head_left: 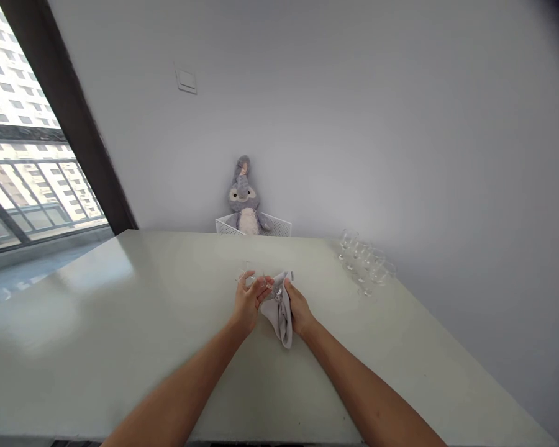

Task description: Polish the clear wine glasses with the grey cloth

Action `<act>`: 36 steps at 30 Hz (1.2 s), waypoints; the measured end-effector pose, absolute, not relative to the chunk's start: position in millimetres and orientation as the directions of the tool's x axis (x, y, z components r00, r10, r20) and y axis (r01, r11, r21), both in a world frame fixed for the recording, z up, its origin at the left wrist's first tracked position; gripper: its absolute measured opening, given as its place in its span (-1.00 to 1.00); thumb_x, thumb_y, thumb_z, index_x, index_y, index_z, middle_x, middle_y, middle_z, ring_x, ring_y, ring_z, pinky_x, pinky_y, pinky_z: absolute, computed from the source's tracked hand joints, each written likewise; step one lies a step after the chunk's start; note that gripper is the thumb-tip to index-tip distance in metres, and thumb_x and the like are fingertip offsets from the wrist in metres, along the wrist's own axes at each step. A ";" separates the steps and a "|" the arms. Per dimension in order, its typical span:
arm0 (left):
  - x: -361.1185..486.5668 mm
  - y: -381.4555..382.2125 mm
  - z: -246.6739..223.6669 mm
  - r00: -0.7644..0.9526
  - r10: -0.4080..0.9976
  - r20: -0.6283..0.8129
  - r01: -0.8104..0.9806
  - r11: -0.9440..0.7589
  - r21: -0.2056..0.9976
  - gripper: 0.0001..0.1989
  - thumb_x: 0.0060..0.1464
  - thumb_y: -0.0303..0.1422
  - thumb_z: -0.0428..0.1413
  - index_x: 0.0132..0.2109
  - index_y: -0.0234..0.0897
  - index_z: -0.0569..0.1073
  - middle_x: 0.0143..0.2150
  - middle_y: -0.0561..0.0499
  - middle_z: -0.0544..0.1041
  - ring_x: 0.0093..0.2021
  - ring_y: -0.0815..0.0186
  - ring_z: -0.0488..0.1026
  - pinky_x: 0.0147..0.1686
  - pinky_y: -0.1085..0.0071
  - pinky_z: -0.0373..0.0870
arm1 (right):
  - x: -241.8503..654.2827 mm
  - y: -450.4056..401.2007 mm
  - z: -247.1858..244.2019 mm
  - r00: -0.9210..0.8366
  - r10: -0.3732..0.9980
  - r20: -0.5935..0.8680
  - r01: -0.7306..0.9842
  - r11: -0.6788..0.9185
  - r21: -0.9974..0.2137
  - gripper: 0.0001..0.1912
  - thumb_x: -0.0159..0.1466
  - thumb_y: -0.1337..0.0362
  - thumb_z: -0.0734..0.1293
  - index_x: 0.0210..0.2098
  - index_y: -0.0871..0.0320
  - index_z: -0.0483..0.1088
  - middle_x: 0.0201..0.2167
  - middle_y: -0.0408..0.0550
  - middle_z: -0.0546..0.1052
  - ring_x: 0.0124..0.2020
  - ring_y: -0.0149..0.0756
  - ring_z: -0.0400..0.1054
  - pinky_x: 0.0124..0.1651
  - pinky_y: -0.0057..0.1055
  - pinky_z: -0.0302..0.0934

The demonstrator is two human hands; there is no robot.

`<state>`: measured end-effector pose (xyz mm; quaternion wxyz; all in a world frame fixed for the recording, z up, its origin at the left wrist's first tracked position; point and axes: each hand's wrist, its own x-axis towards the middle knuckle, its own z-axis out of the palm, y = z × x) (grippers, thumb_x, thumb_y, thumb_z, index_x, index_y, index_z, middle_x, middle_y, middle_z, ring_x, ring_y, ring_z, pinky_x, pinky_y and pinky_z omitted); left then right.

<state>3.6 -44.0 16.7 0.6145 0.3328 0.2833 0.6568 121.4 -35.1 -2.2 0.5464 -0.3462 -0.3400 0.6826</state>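
Observation:
Near the middle of the pale table, my left hand [250, 300] has its fingers closed on a small clear glass, whose outline is hard to make out. My right hand [299, 305] grips a light grey cloth [279, 313]; the cloth is bunched against the glass and hangs down between the two hands. Just beyond my left hand, faint clear glass edges show over the table, partly hidden by the fingers.
Several clear stemmed glasses [364, 261] stand together at the table's [168, 298] back right, near the wall. Behind the far edge, a grey plush toy [248, 217] sits in a white basket [283, 227]. A window is at the left.

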 end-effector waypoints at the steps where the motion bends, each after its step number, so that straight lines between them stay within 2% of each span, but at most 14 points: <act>1: 3.5 -44.0 16.8 -0.022 0.996 0.090 -0.617 -0.085 0.782 -0.59 -0.09 -0.29 0.16 -0.12 -0.19 0.16 -0.31 0.01 0.50 -0.22 0.31 0.47 -0.07 0.25 0.29 | 121.7 -35.0 -2.7 -0.164 0.981 -0.100 -0.507 -0.170 -0.845 -0.59 0.10 -0.05 0.23 -0.29 0.15 0.39 -0.47 -0.05 0.51 -0.41 -0.25 0.39 -0.38 -0.37 0.24; 10: 4.1 -43.5 16.2 -0.036 0.996 0.078 -0.619 -0.083 0.781 -0.58 -0.11 -0.27 0.17 -0.12 -0.18 0.17 -0.31 0.01 0.50 -0.23 0.31 0.47 -0.08 0.27 0.29 | 123.3 -35.3 -3.5 -0.145 0.985 -0.096 -0.445 -0.151 -0.883 -0.55 0.09 -0.10 0.20 -0.30 0.15 0.40 -0.47 -0.04 0.52 -0.44 -0.27 0.38 -0.42 -0.39 0.24; 16: 7.6 -50.5 23.0 0.011 0.986 0.164 -0.544 -0.132 0.828 -0.52 -0.16 -0.31 0.20 -0.10 -0.19 0.16 -0.29 -0.03 0.51 -0.22 0.28 0.46 -0.10 0.27 0.29 | 122.5 -33.5 -6.8 -0.129 0.987 -0.090 -0.500 -0.144 -0.854 -0.57 0.07 -0.06 0.24 -0.28 0.17 0.39 -0.41 -0.03 0.51 -0.42 -0.27 0.38 -0.40 -0.40 0.23; 20: 13.4 -58.1 22.6 0.067 0.965 0.254 -0.422 -0.203 0.884 -0.42 -0.29 -0.40 0.27 -0.09 -0.19 0.17 -0.26 -0.05 0.49 -0.23 0.23 0.46 -0.19 0.32 0.33 | 125.0 -31.0 -8.3 -0.090 0.992 -0.083 -0.493 -0.117 -0.862 -0.65 0.04 0.02 0.30 -0.38 0.20 0.40 -0.47 -0.05 0.50 -0.46 -0.29 0.36 -0.42 -0.42 0.20; 23: 14.9 -60.2 20.8 0.121 0.928 0.352 -0.324 -0.298 0.898 -0.43 -0.28 -0.45 0.25 -0.07 -0.20 0.23 -0.18 -0.09 0.46 -0.15 0.20 0.42 -0.14 0.30 0.32 | 127.9 -27.0 -11.1 -0.062 0.994 -0.094 -0.474 -0.112 -0.874 -0.67 0.03 0.03 0.31 -0.43 0.20 0.39 -0.54 -0.09 0.48 -0.52 -0.34 0.33 -0.46 -0.44 0.17; 26: 12.4 -56.6 19.4 0.136 0.893 0.430 -0.171 -0.406 0.898 -0.58 -0.24 -0.48 0.20 -0.13 -0.22 0.38 -0.14 -0.10 0.46 -0.12 0.18 0.39 -0.08 0.29 0.28 | 127.6 -26.2 -11.5 -0.101 0.992 -0.079 -0.466 -0.118 -0.877 -0.66 0.03 0.03 0.30 -0.42 0.22 0.40 -0.56 -0.08 0.47 -0.53 -0.35 0.31 -0.48 -0.45 0.16; 29: 8.3 -50.3 16.7 0.174 0.879 0.444 -0.028 -0.446 0.895 -0.75 -0.20 -0.49 0.17 -0.27 -0.20 0.49 -0.25 -0.05 0.50 -0.22 0.21 0.41 -0.15 0.32 0.30 | 123.8 -31.2 -6.7 -0.178 0.982 -0.057 -0.419 -0.128 -0.899 -0.67 0.02 0.05 0.31 -0.45 0.23 0.42 -0.58 -0.04 0.47 -0.52 -0.32 0.32 -0.47 -0.43 0.17; 32: 5.4 -46.1 12.4 0.218 0.861 0.461 0.081 -0.486 0.870 -0.79 -0.20 -0.50 0.16 -0.33 -0.17 0.51 -0.35 0.01 0.51 -0.31 0.26 0.41 -0.22 0.36 0.31 | 120.2 -36.2 -2.1 -0.214 0.975 -0.061 -0.376 -0.140 -0.916 -0.71 -0.02 0.09 0.34 -0.51 0.24 0.41 -0.62 -0.04 0.46 -0.55 -0.32 0.31 -0.49 -0.43 0.16; 36: 5.1 -45.6 8.1 0.254 0.810 0.528 0.276 -0.584 0.763 -0.84 -0.13 -0.47 0.11 -0.34 -0.19 0.51 -0.36 0.04 0.51 -0.33 0.32 0.40 -0.24 0.40 0.30 | 119.6 -33.8 -7.1 -0.156 0.985 -0.069 -0.387 -0.126 -0.913 -0.70 -0.03 0.08 0.34 -0.54 0.24 0.38 -0.64 -0.10 0.44 -0.58 -0.38 0.27 -0.49 -0.46 0.14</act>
